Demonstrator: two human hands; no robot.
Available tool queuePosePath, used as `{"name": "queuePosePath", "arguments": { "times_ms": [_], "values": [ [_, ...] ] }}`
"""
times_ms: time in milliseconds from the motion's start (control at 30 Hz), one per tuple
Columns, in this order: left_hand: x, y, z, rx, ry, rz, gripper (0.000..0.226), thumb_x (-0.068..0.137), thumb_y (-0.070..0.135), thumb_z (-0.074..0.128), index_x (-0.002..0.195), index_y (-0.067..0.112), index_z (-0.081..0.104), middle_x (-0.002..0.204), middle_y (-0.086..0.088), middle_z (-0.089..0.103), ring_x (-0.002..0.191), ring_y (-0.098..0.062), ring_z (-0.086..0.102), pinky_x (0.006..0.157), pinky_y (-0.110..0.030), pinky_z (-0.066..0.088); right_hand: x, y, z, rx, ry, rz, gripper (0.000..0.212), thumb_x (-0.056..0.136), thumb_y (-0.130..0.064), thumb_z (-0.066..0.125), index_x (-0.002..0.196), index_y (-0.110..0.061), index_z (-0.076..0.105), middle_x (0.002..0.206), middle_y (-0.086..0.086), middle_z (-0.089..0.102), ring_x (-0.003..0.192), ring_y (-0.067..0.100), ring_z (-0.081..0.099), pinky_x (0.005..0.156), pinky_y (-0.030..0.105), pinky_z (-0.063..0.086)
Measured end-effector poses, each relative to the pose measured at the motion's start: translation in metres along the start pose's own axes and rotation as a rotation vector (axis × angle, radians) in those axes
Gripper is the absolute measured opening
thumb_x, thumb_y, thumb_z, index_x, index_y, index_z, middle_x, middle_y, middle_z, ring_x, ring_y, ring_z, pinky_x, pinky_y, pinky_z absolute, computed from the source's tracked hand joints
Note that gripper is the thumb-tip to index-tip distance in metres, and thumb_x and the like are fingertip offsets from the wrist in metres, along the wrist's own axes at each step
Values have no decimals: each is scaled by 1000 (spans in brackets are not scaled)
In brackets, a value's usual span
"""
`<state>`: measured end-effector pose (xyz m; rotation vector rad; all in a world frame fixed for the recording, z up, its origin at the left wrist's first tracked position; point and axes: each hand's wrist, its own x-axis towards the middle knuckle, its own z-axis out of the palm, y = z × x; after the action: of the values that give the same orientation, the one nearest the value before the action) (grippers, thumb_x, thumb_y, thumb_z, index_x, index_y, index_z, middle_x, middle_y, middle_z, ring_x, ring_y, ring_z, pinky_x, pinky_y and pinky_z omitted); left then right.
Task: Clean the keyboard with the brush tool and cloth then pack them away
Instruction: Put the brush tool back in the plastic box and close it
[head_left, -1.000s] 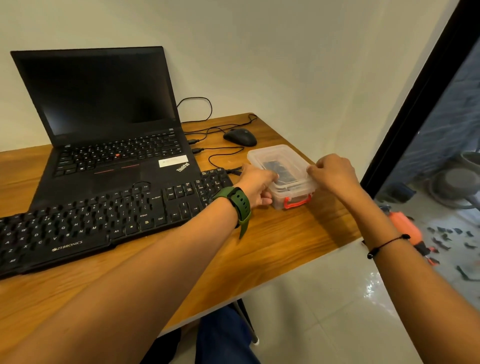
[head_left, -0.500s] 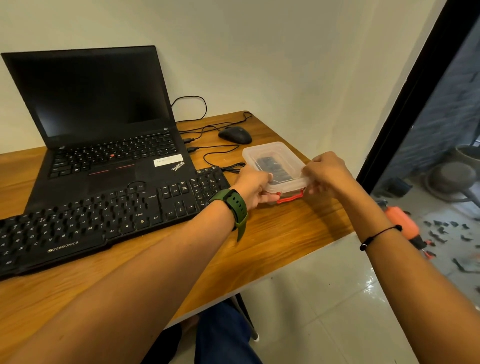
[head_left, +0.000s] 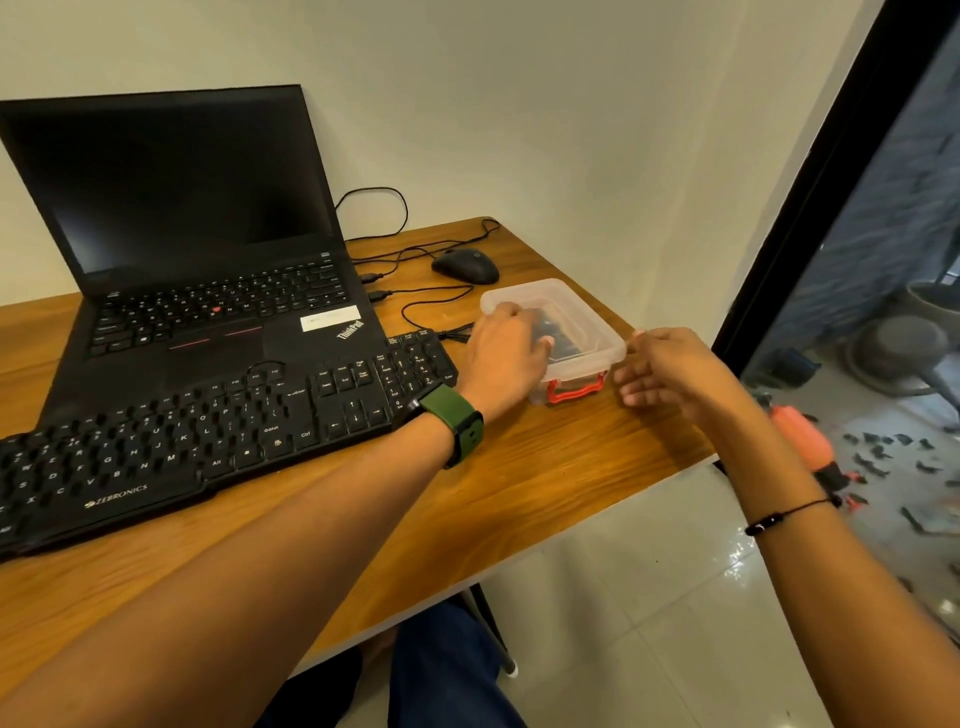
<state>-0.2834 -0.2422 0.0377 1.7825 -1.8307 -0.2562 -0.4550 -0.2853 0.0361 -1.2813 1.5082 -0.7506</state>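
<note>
Clear plastic box (head_left: 587, 332) w/ lid on is seen on the wooden desk (head_left: 519, 478), near the far R corner, just R of the black ext. keyboard (head_left: 208, 426). Orange-red latch (head_left: 575, 389) on the box's near end wall is seen lying against the wall. Dark contents are visible through the lid; brush vs. cloth cannot be told apart. L hand (head_left: 506, 358) is laid on the lid's L side, palm down, fingers lying fairly flat over the top; fingertips partly merged w/ the dark contents below, so exact curl is not resolved. Green-strapped watch (head_left: 452, 421) is worn on the L wrist. R hand (head_left: 670, 374) is held just R of the box, off the desk surface as far as can be judged, fingers loosely bent, nothing held in it; its fingertips are close to the box's R rim, contact cannot be told. Thin black cord bracelet (head_left: 789, 512) is noted on the R wrist. Behind the keyboard an open ThinkPad laptop (head_left: 197, 249) is seen, screen dark. Black wired mouse (head_left: 465, 266) is lying just beyond the box, cables (head_left: 415, 301) trailing between laptop and mouse.
</note>
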Motion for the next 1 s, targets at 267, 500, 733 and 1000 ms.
{"name": "queuePosePath", "arguments": {
  "times_ms": [267,500,733,1000],
  "values": [
    [-6,-1,-1,170,-137,265,33,97,25,42,123,10,55,123,-11,57,112,-26,52,89,-36,42,-17,15,11,212,-43,-14,41,86,10,46,122,-9,44,75,12,61,57,16,55,54,26,49],
    [-8,-6,2,503,-252,382,78,83,62,45,141,13,32,137,-16,41,124,-28,40,100,-36,37,-25,15,8,310,0,-134,40,85,6,54,121,-9,50,79,11,65,62,17,58,63,29,51],
    [-13,-2,6,389,-127,322,52,95,46,38,138,16,40,138,-13,45,128,-27,40,97,-37,41,-18,13,8,67,63,-258,38,86,-8,63,123,-11,53,86,10,65,66,16,60,56,23,50],
    [-17,-1,6,384,-105,287,45,100,36,29,139,15,39,142,-14,41,131,-29,36,101,-40,38,-9,15,6,-105,128,-360,28,86,-13,63,113,-6,59,95,13,65,70,14,61,56,21,48]
  ]
}}
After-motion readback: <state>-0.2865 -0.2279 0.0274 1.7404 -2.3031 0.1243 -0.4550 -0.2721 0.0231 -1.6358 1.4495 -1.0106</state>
